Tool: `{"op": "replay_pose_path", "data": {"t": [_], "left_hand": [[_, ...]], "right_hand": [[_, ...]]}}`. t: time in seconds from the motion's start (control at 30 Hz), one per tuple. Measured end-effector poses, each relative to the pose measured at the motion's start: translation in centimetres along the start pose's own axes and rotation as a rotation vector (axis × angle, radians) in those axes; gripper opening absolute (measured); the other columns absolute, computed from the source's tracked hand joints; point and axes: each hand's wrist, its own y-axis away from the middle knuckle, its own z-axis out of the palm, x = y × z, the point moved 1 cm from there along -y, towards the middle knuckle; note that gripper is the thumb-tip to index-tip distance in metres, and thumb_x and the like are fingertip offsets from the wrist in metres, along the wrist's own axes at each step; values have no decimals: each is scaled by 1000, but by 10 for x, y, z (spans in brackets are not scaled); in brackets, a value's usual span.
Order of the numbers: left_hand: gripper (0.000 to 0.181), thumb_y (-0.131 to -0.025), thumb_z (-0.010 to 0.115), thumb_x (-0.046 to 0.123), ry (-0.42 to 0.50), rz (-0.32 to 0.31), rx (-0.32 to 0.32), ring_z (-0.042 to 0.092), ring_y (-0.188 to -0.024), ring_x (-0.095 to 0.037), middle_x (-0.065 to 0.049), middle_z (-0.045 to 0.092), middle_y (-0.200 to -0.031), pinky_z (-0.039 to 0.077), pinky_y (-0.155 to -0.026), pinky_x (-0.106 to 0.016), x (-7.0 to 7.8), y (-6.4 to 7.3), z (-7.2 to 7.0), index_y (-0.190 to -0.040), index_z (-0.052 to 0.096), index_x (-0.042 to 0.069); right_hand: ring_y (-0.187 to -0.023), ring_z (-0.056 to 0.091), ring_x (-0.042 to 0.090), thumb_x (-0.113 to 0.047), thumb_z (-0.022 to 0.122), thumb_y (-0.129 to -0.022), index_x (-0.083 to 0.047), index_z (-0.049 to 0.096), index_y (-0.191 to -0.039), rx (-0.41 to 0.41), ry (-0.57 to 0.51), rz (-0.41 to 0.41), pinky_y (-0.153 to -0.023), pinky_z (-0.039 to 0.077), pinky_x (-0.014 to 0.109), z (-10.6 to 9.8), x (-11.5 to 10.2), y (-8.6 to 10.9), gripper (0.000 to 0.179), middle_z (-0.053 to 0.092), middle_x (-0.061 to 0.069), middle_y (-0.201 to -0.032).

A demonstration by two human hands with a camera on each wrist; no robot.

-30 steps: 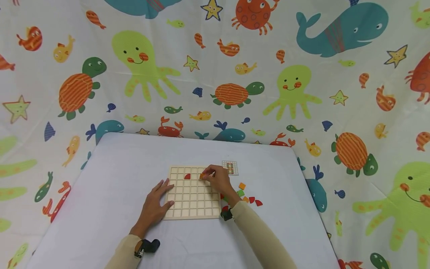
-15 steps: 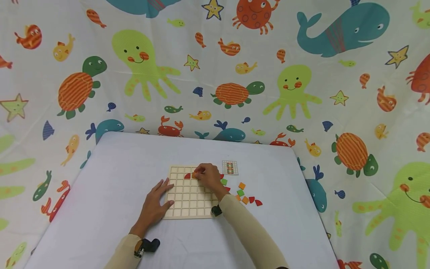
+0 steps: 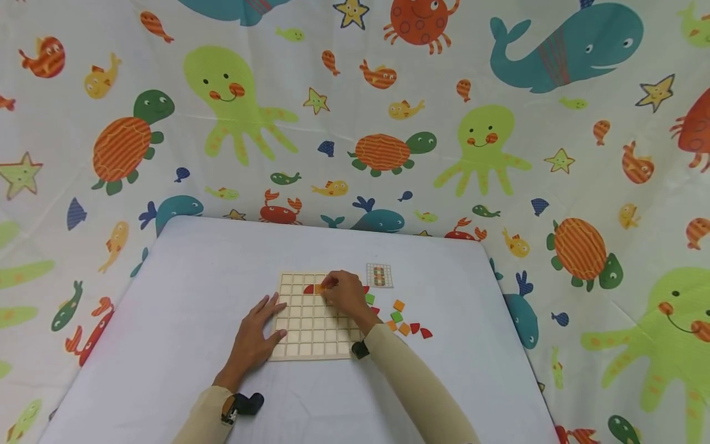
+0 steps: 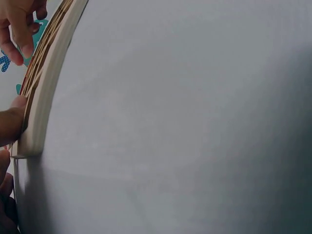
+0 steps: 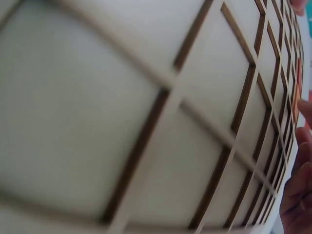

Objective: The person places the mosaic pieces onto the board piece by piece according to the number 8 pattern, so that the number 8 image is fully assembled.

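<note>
A wooden grid board (image 3: pixel 316 336) lies on the white table, with a red quarter-circle tile (image 3: pixel 309 289) in an upper row. Directly to its right is an orange square tile (image 3: pixel 318 288), in line with the red one. My right hand (image 3: pixel 345 291) pinches at this orange tile's right side, fingers bunched; its fingertip meets the orange in the right wrist view too. My left hand (image 3: pixel 255 336) rests along the board's left edge, fingers spread and thumb on the rim. In the left wrist view the left thumb (image 4: pixel 12 122) lies against the board's wooden side (image 4: pixel 46 102).
Right of the board lie loose tiles: orange squares (image 3: pixel 399 305), a green square (image 3: pixel 396 316) and red quarter-circles (image 3: pixel 426 333). A small printed grid card (image 3: pixel 379 275) lies behind them. A sea-animal cloth (image 3: pixel 333 123) hangs beyond the table.
My right hand has moved left across the board's upper part, bringing the orange tile beside the red one. Over the last half second it has barely shifted. My left hand has stayed put.
</note>
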Motion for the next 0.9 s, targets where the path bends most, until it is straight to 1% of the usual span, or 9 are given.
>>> {"op": "replay_pose_path", "data": {"t": [0.1, 0.2, 0.3, 0.4, 0.5, 0.57, 0.67, 0.8, 0.9], "left_hand": [[64, -88, 82, 6, -6, 2, -5, 34, -158, -47, -16, 43, -169, 30, -121, -74, 0, -1, 0, -149, 61, 9], [64, -88, 82, 7, -9, 0, -3, 34, -158, -47, -16, 42, -169, 30, -122, -74, -1, -1, 0, -149, 61, 9], [64, -87, 83, 7, -17, -2, 3, 34, -158, -47, -15, 42, -169, 31, -122, -73, -4, -1, 1, -148, 62, 10], [64, -87, 83, 7, -23, -3, 7, 34, -158, -46, -15, 43, -169, 31, -122, -72, -6, -1, 2, -148, 62, 9], [64, -86, 83, 7, -19, -7, 4, 34, -158, -47, -16, 43, -168, 31, -122, -72, -5, -1, 2, -147, 62, 9], [64, -87, 83, 7, -16, -11, 1, 33, -158, -47, -16, 43, -168, 31, -123, -72, -5, -1, 2, -147, 62, 9], [64, -87, 82, 7, -14, -13, -2, 33, -158, -46, -16, 43, -169, 30, -123, -72, -4, -1, 2, -147, 62, 9], [64, -87, 82, 7, -11, -12, -3, 33, -159, -46, -16, 43, -169, 30, -123, -71, -3, -1, 2, -148, 62, 9], [64, -87, 82, 7, -6, -10, -3, 32, -159, -46, -16, 42, -169, 30, -123, -71, -2, -1, 2, -148, 61, 9]], "right_hand": [[-81, 64, 11, -15, 78, -94, -17, 79, -99, 11, -30, -5, -68, 51, 28, -11, 8, 6, 6, 73, -1, -96], [-76, 62, 12, -16, 79, -95, -17, 79, -100, 39, -53, 19, -65, 52, 29, -23, 19, 10, 5, 73, -1, -94], [-79, 64, 13, -15, 80, -95, -16, 80, -101, 67, -75, 50, -70, 55, 30, -36, 32, 13, 6, 72, -1, -94], [-84, 65, 15, -14, 79, -95, -16, 80, -102, 77, -71, 79, -72, 56, 30, -47, 44, 17, 7, 72, -1, -95], [-87, 64, 17, -13, 81, -94, -16, 81, -105, 65, -48, 113, -72, 56, 31, -56, 53, 21, 12, 74, 1, -102], [-90, 61, 17, -13, 83, -92, -18, 81, -107, 50, -24, 158, -75, 55, 32, -59, 56, 23, 15, 74, 1, -109], [-95, 61, 19, -14, 86, -89, -18, 81, -107, 36, 2, 215, -83, 57, 36, -61, 59, 24, 18, 73, 2, -116], [-103, 62, 22, -14, 87, -88, -19, 82, -104, 36, 21, 262, -95, 58, 43, -63, 60, 24, 18, 72, 3, -115], [-106, 62, 23, -17, 88, -88, -21, 82, -104, 35, 49, 291, -99, 57, 45, -64, 59, 21, 17, 71, 2, -114]]}}
